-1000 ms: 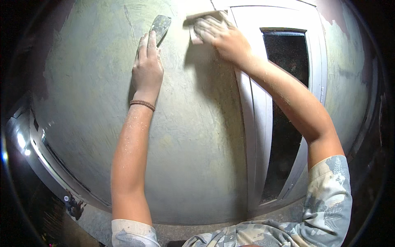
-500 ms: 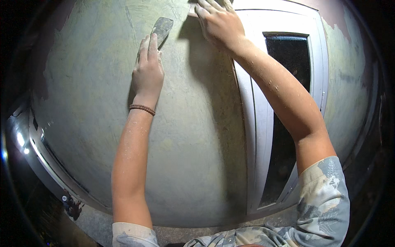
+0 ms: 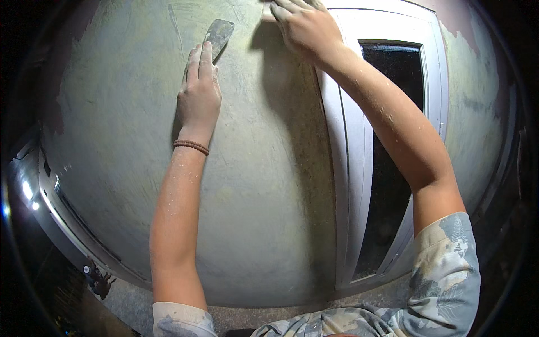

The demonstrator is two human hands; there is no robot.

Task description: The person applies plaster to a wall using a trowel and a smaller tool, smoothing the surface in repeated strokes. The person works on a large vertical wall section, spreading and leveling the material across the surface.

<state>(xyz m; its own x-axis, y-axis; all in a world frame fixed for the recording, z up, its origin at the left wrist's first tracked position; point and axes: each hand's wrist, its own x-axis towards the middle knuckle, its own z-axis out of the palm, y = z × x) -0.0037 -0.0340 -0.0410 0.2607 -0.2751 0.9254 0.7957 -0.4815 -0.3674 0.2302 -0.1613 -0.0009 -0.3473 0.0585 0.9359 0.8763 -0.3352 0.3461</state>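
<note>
Dusted with pale powder, my left hand (image 3: 199, 98) lies along a putty knife (image 3: 220, 32), its fingers closed over the handle. The grey, stained blade sticks out past my fingertips, close against the patchy grey-green wall (image 3: 252, 208). Higher and to the right, my right hand (image 3: 309, 28) presses at the wall beside the top of a white frame. Under its fingers shows the edge of a flat pale piece (image 3: 269, 12); its kind is hidden by the hand and the picture's upper rim.
A white window frame (image 3: 342, 185) with dark glass (image 3: 393, 73) stands right of the wall patch, behind my right forearm. Purple paint (image 3: 70, 73) borders the grey-green coat. A concrete ledge (image 3: 252, 317) runs along the bottom. Lower left, a bright light (image 3: 28, 191) glares.
My right hand has shifted a little to the right with the pale piece. The left hand and putty knife have slid slightly up and left.
</note>
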